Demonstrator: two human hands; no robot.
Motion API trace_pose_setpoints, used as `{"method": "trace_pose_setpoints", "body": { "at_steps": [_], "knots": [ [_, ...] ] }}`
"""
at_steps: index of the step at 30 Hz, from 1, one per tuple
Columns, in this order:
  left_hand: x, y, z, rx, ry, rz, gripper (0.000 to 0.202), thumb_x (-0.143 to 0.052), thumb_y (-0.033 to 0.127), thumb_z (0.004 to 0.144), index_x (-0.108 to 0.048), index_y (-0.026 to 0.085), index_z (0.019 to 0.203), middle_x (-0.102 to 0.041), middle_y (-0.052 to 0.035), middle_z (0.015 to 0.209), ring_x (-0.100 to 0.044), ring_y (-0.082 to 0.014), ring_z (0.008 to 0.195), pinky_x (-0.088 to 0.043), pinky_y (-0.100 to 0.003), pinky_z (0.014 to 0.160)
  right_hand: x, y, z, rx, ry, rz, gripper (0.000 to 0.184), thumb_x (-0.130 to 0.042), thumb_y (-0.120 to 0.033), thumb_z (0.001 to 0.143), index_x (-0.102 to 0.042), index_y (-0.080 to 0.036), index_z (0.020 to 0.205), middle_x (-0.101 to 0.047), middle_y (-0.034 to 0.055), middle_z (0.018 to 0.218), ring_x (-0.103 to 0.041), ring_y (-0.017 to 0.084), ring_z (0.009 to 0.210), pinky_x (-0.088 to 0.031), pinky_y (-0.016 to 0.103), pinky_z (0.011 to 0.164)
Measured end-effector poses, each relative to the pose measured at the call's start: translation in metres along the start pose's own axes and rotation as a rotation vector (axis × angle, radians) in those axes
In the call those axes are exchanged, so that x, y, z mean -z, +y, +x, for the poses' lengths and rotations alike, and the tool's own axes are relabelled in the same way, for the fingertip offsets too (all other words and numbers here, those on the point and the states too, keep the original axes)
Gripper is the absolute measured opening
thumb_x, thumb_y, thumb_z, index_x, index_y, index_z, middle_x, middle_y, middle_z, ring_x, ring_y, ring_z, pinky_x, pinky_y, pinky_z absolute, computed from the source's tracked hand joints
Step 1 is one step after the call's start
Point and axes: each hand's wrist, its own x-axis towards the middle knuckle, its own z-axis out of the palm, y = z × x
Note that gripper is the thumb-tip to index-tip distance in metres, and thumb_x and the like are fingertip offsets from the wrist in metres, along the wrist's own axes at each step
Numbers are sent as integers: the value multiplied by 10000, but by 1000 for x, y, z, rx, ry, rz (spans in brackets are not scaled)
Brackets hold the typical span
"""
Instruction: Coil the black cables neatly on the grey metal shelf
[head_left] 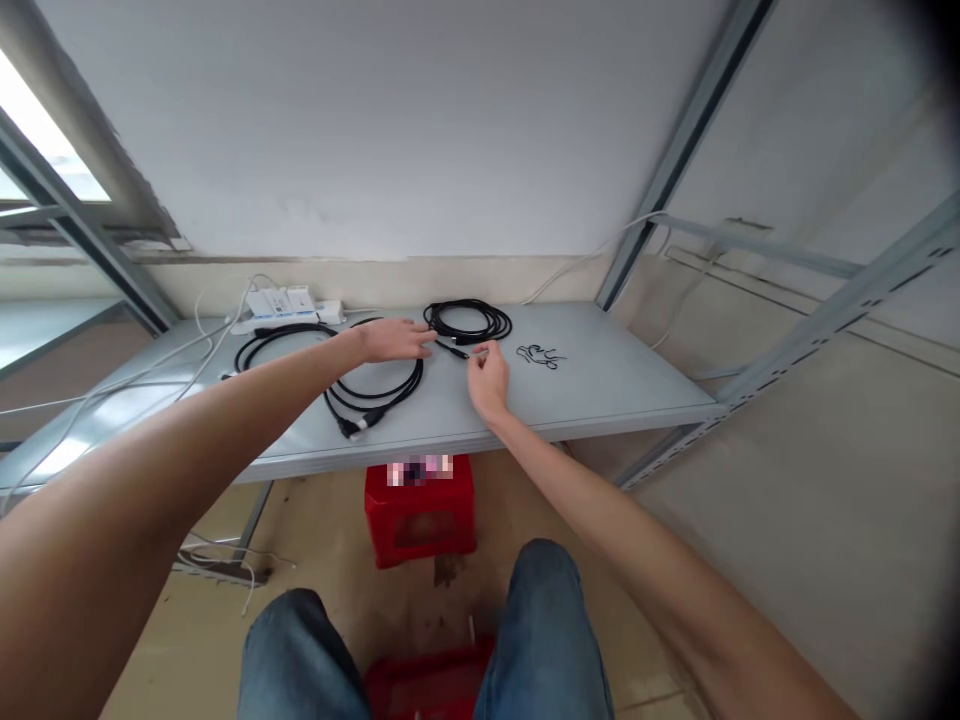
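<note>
My left hand point(395, 340) reaches over a loosely coiled black cable point(409, 385) in the middle of the shelf, its fingers stretched out and apart. Between my two hands lies a short length of black cable with a plug end point(454, 350). The fingers of my right hand point(489, 380) are pinched together at the tip of that plug end. Behind them rests a neatly wound black cable point(501, 325). To the right of my right hand is a small pile of thin black ties point(541, 356). Another black cable loop point(247, 348) lies partly hidden behind my left forearm.
A white power strip with adapters point(285, 303) stands against the wall, with white cords trailing left. The grey metal shelf point(615, 375) has upright posts point(660, 190) at its sides. A red stool point(420, 520) stands below the front edge, ahead of my knees.
</note>
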Motion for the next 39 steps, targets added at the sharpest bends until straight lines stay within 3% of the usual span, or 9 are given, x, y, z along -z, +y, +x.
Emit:
{"method": "trace_pose_setpoints", "body": {
  "at_steps": [7,11,15,17,21,27,30,35,39],
  "knots": [
    [15,21,-14,-184,190,55,424,-516,34,923,-706,239,1240,-665,-143,1317,-602,-236,1239,-414,-358,1092,1,0,-2,-10,26,-6,196,-460,-156,897,-538,-256,1046,-581,-22,737,-568,223,707,-387,311,719],
    [17,37,-41,177,177,-84,558,-544,119,958,-545,236,1503,-627,-170,1392,-621,-260,1235,-423,-389,1080,2,0,-2,-10,-2,-43,220,-451,-171,898,-545,-255,1079,-608,-7,766,-584,231,731,-403,317,734],
    [14,90,-64,751,79,-386,450,-285,449,1122,-611,204,1310,-682,-148,1222,-670,-284,1087,-496,-421,945,1,0,-2,-17,-20,-59,253,-442,-170,893,-549,-259,1104,-620,1,773,-595,240,745,-412,322,736],
    [13,120,-68,831,27,-454,534,-284,587,1101,-633,189,1179,-688,-157,1163,-666,-324,1077,-504,-464,937,1,-1,-3,-7,-28,-56,242,-452,-170,889,-549,-259,1092,-626,2,765,-599,245,750,-409,323,731],
    [15,151,-61,748,61,-424,327,-371,386,1088,-610,176,1163,-665,-194,1205,-642,-362,1133,-496,-506,941,2,-1,-5,9,-38,-66,223,-467,-173,882,-557,-255,1068,-633,1,752,-594,244,726,-402,322,720],
    [18,136,-51,514,42,-471,287,-486,59,919,-592,185,1155,-666,-158,1218,-644,-304,1119,-498,-434,953,1,0,-5,26,-55,-169,238,-462,-167,891,-581,-242,1082,-630,-1,747,-587,239,724,-379,311,715],
    [17,134,-57,470,52,-443,308,-540,54,901,-581,189,1175,-666,-144,1229,-640,-298,1133,-491,-423,955,-2,0,-5,96,-134,-228,213,-473,-154,881,-603,-250,1020,-634,-3,753,-575,232,739,-350,305,702],
    [17,140,-59,485,112,-339,236,-395,307,1099,-595,203,1171,-668,-153,1199,-644,-299,1114,-485,-425,930,-4,-1,-6,210,-239,-211,273,-465,-150,865,-626,-266,1052,-594,-33,706,-545,217,688,-337,295,683],
    [19,136,-49,457,76,-270,281,-415,137,1038,-605,208,1231,-674,-157,1192,-659,-288,1091,-471,-422,933,-2,-3,-5,198,-189,-161,278,-452,-150,865,-607,-252,1072,-600,-30,719,-560,217,696,-363,298,712]
  ]
}}
